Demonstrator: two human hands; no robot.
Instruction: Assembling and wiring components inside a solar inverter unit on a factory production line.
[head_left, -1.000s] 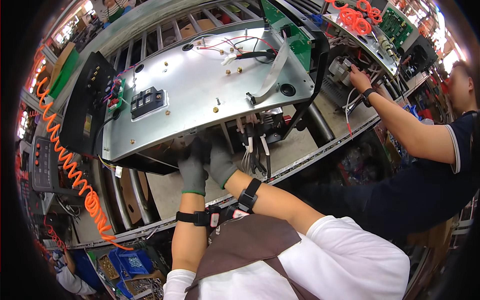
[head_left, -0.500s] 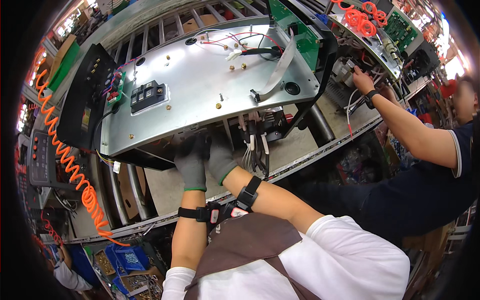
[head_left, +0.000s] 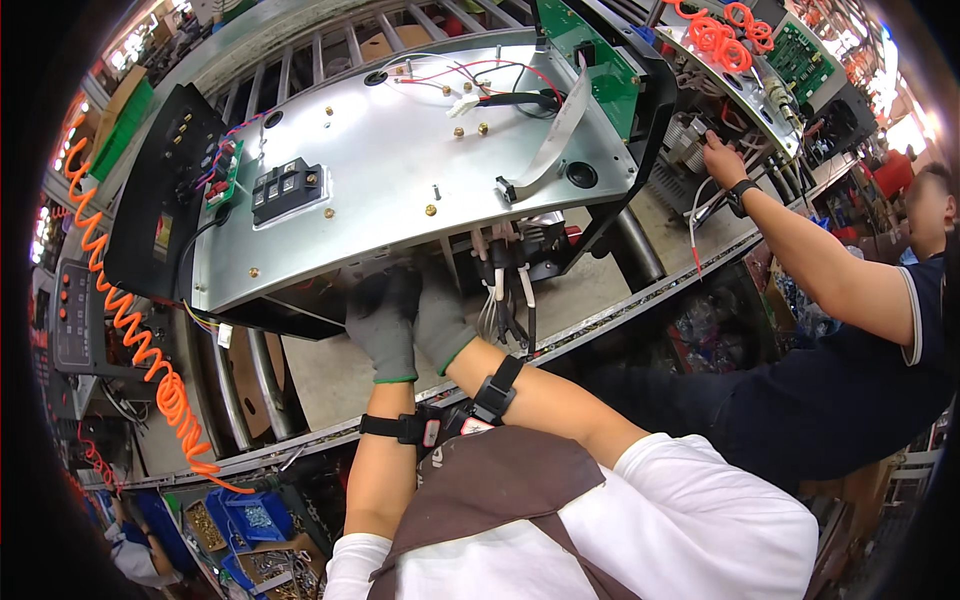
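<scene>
A metal equipment chassis [head_left: 380,205] with black end panels stands in front of me. My left hand [head_left: 382,325], in a grey glove, reaches in under its near edge. Close beside it, my right hand [head_left: 440,318], gloved alike, goes under the same edge. The fingers of both hands are in shadow and hidden by the chassis, so what they touch cannot be made out. Just right of my hands hangs a bundle of cables [head_left: 508,285]. On the metal plate sit a black power module [head_left: 287,190], a white ribbon cable [head_left: 555,145] and brass standoffs.
An orange coiled hose [head_left: 172,395] hangs at the left. Rollers [head_left: 265,385] run beneath the chassis. Blue parts bins [head_left: 255,518] stand at lower left. To the right, a co-worker's hand [head_left: 722,158] is at another open unit [head_left: 755,95].
The chassis has shifted slightly to the left in view. Both of my hands stay under its near edge, nearly unmoved.
</scene>
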